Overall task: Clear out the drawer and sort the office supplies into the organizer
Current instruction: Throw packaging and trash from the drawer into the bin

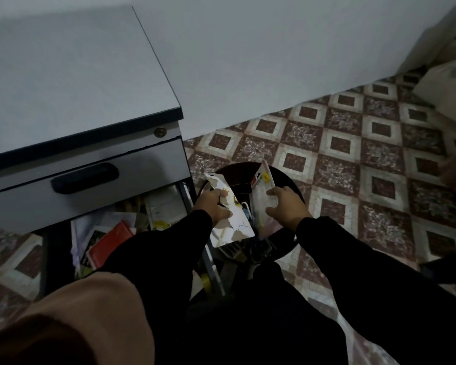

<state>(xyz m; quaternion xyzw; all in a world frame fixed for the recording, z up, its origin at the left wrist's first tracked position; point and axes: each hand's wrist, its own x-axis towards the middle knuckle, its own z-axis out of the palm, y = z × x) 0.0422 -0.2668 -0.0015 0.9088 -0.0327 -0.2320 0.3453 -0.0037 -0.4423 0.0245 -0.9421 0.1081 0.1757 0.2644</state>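
Wall (274,48), pale grey and plain, fills the upper part of the head view, above a floor (353,154) of maroon-and-cream patterned square tiles. Next in size is the grey laminate cabinet (63,75) with a black front edge, standing at left. Its upper drawer front (90,177) is closed and carries a recessed black handle (84,177) and a small round lock (160,132). Beneath it, the open lower drawer (111,233) projects toward the person and holds a loose heap of papers, cards and a red flat booklet (111,241).

Just right of the drawer stands a round dark container (287,180), seen from above, with mixed small items inside; their identity cannot be told.

Both arms wear black sleeves and reach forward and down over the container. The left hand (213,204) is positioned at the container's left rim, palm turned inward, its fingers and thumb curled round the edge of a torn white cardboard backing card (232,225), which tilts over the container opening. The right hand (284,206) is positioned over the container's right half, knuckles up, its fingers bent down and pinching a clear plastic blister pack with a printed white header (261,185). The pack stands nearly upright, with its lower end inside the container. The two packages are close together but apart.
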